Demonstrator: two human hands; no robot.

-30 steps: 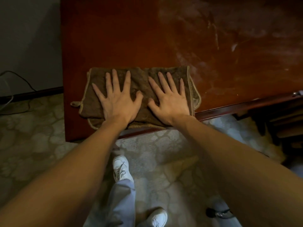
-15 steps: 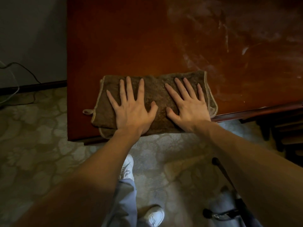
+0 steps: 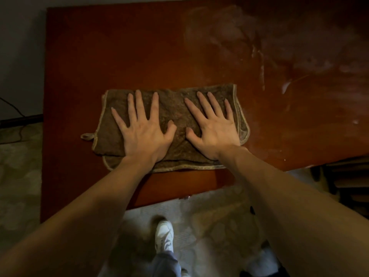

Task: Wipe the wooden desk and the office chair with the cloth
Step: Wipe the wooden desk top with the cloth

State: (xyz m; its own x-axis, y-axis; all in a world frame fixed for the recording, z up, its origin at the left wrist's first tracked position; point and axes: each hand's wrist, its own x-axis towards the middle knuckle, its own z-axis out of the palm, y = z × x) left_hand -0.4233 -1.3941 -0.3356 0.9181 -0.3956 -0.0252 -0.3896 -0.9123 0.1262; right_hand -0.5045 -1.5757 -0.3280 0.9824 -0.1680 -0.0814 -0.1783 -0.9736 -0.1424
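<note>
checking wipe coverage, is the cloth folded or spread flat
Folded. The cloth shows a second trimmed layer sticking out under the top one at its near edge.

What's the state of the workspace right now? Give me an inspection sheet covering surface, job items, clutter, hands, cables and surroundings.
Surface: wooden desk, reddish brown, with pale smears across its right part.
Job's things: brown cloth with pale trim, folded, flat on the desk near the front edge; its hanging loop sticks out to the left.
Clutter: nothing seen.
Hands: left hand and right hand press flat on the cloth side by side, fingers spread.
Cables: thin dark cable by the wall, left of the desk.
Surroundings: patterned floor, white shoe, dark furniture at right.
</note>
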